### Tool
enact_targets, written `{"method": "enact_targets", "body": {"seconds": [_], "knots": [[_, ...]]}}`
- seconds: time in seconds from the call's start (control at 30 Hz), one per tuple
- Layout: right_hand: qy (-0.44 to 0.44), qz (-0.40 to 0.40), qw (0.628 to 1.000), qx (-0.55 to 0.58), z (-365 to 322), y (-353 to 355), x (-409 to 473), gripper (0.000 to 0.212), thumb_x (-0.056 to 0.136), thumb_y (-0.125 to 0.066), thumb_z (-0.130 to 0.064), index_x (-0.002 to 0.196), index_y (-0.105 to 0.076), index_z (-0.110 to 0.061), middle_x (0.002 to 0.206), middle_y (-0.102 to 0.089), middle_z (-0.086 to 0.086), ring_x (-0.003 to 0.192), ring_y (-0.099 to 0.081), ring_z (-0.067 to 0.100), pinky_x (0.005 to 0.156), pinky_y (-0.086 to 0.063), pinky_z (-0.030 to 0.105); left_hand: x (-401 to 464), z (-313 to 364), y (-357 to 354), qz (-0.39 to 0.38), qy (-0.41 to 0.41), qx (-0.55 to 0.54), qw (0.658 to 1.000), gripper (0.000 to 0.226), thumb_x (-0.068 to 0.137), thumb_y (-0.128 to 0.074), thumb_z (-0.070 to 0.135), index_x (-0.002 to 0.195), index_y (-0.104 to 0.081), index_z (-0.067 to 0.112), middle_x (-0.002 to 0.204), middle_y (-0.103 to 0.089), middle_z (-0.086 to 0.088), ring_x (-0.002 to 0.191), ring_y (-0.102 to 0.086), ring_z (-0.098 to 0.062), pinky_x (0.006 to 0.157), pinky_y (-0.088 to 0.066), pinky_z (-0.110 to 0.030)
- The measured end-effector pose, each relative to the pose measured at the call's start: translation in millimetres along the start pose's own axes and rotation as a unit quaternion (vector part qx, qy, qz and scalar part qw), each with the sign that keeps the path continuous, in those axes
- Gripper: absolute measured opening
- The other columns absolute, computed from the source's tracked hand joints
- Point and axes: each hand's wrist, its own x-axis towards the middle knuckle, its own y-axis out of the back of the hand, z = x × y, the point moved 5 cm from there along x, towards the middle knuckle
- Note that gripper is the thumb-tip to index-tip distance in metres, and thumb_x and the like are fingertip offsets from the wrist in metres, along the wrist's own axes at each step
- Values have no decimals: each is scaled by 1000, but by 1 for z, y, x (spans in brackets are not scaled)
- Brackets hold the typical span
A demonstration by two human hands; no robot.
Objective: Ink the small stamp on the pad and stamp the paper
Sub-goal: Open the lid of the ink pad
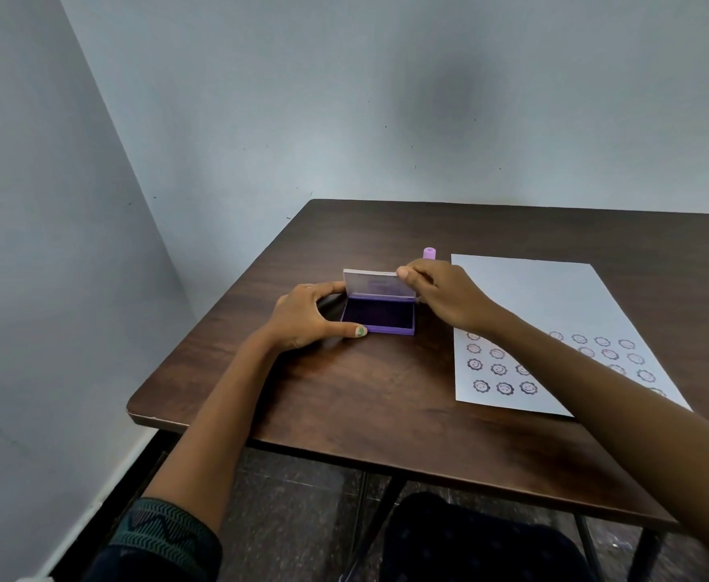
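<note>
Steadying and opening: the step in hand looks like getting the ink pad fully open, since the lid stands upright and the stamp is not yet picked up.
Table: dark brown wood-grain tabletop (386, 392) carrying everything, set into a pale blue corner.
Paper: white rectangular sheet (554, 296) lying flat on the right of the table — its near half already carries rows of round smiling-face prints, its far half is bare.
Right hand: right hand (445, 296) reaches across from over the sheet, thumb and fingers pinched on the lid's top right corner; closed to a narrow grip, nothing else held.
Left hand: left hand (306, 317) is curved half-open around the pad's left end, thumb against the front edge, fingers behind the hinge side — bracing, not lifting.
Ink pad: small purple plastic rectangular case (378, 317) left of the sheet, dark violet inked bed showing, its pale translucent lid (380, 283) hinged up at the far edge.
Stamp: small lilac cylindrical stamp (429, 252) standing upright just behind the right hand, near the sheet's far left corner, untouched.
Doing it well: keep the base pressed flat while the lid swings back until it rests by itself; then the right hand has only a short reach to the stamp.
</note>
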Motion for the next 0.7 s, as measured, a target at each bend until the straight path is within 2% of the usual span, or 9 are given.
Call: {"method": "enact_targets", "body": {"seconds": [0.1,0.17,0.23,0.53,0.7], "knots": [[-22,41,999,26,0,5,5,36,96,-40,-30,92,-59,1,81,-59,15,74,-59,27,60,-48,29,0,0,0,-4,0,-5,1000,75,59,-78,57,129,-55,41,127,-63,15,120,-56,-8,110,-38,-43],[-41,63,996,50,0,8,6,36,96,-41,-30,98,-57,2,94,-62,19,86,-62,31,70,-57,45,0,-1,0,-6,3,-6,1000,77,58,-78,57,130,-55,40,129,-63,15,121,-55,-8,110,-37,-43],[-61,79,992,72,1,9,5,33,96,-42,-29,103,-55,1,104,-62,21,94,-62,31,75,-57,50,1,-1,0,-5,5,-6,1000,79,57,-76,58,131,-54,40,130,-62,14,122,-54,-9,111,-36,-43],[-116,121,978,122,9,4,3,29,95,-45,-19,117,-52,-2,119,-60,21,104,-61,33,84,-55,49,0,-2,-1,-6,9,-9,1000,87,56,-74,60,136,-49,38,138,-57,12,128,-50,-9,113,-33,-44],[-129,125,975,131,13,2,1,33,94,-43,-10,126,-49,-1,124,-58,22,107,-60,33,91,-53,47,1,-2,-1,-12,6,-4,1000,88,57,-72,61,138,-47,37,139,-55,12,130,-48,-9,113,-33,-45]]}}
